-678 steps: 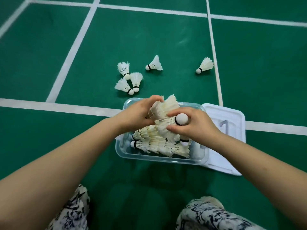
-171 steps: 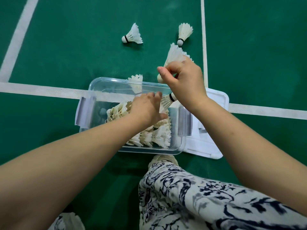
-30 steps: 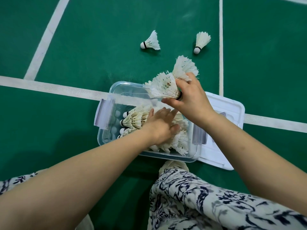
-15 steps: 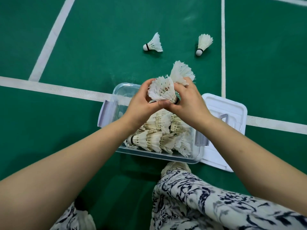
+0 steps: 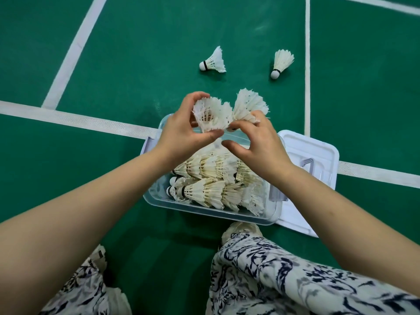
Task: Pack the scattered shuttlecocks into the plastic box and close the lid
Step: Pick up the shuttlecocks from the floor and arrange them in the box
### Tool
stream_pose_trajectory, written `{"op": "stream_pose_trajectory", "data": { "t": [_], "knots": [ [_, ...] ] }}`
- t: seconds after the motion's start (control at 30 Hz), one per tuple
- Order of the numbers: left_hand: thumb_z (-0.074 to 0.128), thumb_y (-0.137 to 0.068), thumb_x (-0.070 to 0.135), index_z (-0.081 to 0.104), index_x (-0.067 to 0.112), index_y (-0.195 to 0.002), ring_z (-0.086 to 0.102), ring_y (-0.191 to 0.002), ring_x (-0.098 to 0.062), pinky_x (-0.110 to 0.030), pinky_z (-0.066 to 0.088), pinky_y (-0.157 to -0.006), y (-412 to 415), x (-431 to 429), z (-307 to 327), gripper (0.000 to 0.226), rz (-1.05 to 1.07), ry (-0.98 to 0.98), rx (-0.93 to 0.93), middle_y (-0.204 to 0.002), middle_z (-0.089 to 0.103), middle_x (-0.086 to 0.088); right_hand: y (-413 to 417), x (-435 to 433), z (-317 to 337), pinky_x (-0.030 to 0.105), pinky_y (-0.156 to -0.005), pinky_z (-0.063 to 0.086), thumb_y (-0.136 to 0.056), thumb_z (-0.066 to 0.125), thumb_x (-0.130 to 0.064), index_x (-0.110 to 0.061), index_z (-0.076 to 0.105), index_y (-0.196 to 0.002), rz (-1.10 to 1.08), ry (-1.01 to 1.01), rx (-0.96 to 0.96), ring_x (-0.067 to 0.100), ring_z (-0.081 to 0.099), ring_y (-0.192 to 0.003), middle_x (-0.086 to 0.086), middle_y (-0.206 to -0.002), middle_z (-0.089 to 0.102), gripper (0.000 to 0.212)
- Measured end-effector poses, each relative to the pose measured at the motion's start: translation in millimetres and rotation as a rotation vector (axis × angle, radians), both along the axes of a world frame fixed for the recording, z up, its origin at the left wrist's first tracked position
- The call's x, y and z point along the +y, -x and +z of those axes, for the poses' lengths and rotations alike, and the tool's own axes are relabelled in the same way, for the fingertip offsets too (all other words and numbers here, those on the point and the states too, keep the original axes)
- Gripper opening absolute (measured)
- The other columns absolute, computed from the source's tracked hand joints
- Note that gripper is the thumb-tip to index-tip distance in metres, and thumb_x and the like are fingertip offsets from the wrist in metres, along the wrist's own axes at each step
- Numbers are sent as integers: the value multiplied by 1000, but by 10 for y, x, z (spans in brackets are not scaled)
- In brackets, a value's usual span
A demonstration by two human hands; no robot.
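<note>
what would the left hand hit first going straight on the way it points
The left hand grips one shuttlecock; straight on it would likely meet the second shuttlecock pinched by the right hand, depth unclear.

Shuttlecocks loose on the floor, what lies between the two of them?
Only bare green floor, in the head view, between the left shuttlecock and the right shuttlecock.

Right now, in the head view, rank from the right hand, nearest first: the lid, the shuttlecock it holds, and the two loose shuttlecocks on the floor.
1. Held shuttlecock, in the grip of the right hand.
2. Lid, just to its right.
3. Right loose shuttlecock, ahead by the line.
4. Left loose shuttlecock, ahead and leftward.
</note>
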State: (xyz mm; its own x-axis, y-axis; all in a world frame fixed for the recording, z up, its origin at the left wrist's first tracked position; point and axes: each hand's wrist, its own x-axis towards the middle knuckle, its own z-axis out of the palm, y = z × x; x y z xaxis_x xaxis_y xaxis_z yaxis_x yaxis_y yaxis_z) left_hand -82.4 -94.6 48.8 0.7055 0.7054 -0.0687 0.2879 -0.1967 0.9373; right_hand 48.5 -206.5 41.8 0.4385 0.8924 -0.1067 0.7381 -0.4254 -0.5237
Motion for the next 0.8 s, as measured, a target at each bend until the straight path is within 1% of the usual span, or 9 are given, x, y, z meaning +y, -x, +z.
{"op": "stream_pose_trajectory", "data": {
  "t": [0.13,0.2,0.3,0.37,0.47,0.57,0.67,0.73,0.8],
  "knots": [
    [76,-72,22,39,18,-131,52,-102,-16,-26,41,-86,172,91,-150,69,-185,-333,277,-119,55,-3,-60,-31,-34,34,-84,43,-89,55,-23,-21,64,-109,-53,-155,22,27,55,-99,6,-110,53,23],
    [73,-74,26,32,17,-137,49,-115,-23,-34,38,-94,211,100,-264,76,-356,-439,465,-134,48,-6,-86,-31,-48,31,-77,43,-91,48,-16,-21,64,-110,-76,-217,30,26,54,-92,6,-104,55,25],
    [67,-80,27,26,17,-139,47,-118,-27,-38,39,-94,195,105,-413,72,-499,-569,681,-138,43,-8,-82,-42,-46,31,-70,41,-92,41,-10,-22,58,-119,-81,-256,43,22,51,-82,-1,-97,48,34],
    [62,-83,19,26,18,-138,47,-116,-27,-38,41,-87,148,111,-460,66,-479,-607,731,-135,44,-8,-63,-58,-50,35,-71,45,-93,40,-10,-26,51,-127,-86,-251,50,20,50,-81,0,-98,50,39],
    [53,-81,1,26,18,-137,48,-108,-29,-39,44,-78,63,120,-480,64,-429,-625,740,-126,47,-11,-39,-80,-73,38,-74,49,-94,41,-16,-32,36,-136,-101,-281,87,20,57,-82,5,-108,58,46],
    [45,-80,-8,28,18,-134,52,-90,-28,-34,42,-65,35,150,-496,63,-432,-665,783,-112,51,-14,-10,-72,-65,42,-74,53,-93,44,-19,-36,24,-139,-98,-293,123,24,64,-80,9,-116,60,53],
    [46,-80,-7,32,15,-126,48,-72,-25,-32,38,-57,46,151,-493,54,-417,-705,856,-93,52,-12,17,-61,-38,39,-72,52,-93,48,-22,-29,28,-140,-97,-215,114,27,65,-76,9,-103,65,51],
    [46,-80,-7,33,15,-123,47,-68,-24,-32,36,-53,48,141,-492,50,-394,-726,870,-87,47,-10,37,-56,-28,36,-76,50,-93,49,-24,-28,36,-136,-85,-184,109,25,65,-81,4,-113,63,45],
    [45,-80,-7,31,16,-126,47,-69,-24,-33,37,-53,48,132,-484,53,-383,-708,853,-90,47,-10,57,-59,-21,31,-76,47,-93,50,-24,-27,42,-132,-74,-179,102,22,65,-84,-1,-114,61,40]
  ]
}}
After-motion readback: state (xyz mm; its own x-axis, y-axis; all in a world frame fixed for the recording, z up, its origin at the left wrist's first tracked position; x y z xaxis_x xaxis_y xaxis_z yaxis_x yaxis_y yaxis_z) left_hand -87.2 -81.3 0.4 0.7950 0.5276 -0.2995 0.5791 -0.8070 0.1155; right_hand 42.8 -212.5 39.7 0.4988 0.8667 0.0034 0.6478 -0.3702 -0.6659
